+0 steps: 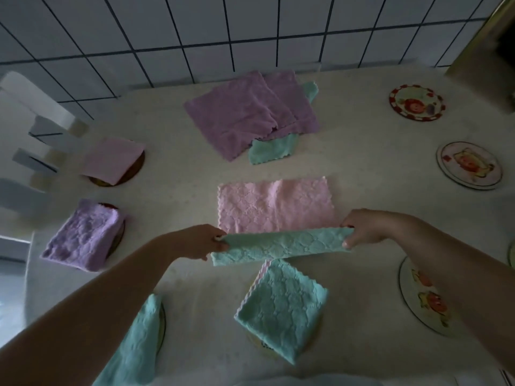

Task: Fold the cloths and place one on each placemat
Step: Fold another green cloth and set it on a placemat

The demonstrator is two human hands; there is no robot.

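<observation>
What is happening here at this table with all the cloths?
A person is folding cloths. The left hand and the right hand each pinch one end of a teal cloth, held stretched above a flat pink cloth. Four placemats already carry folded cloths, for example the folded purple cloth. Bare placemats wait on the right. An unfolded pile lies near the wall.

Two bare arms, no sleeves in view.
Left hand (199, 242) and right hand (362, 228) without gloves, rings, watch or bracelet; forearms uncovered up to frame edge; nails short, colour of nails too blurred to tell.
</observation>
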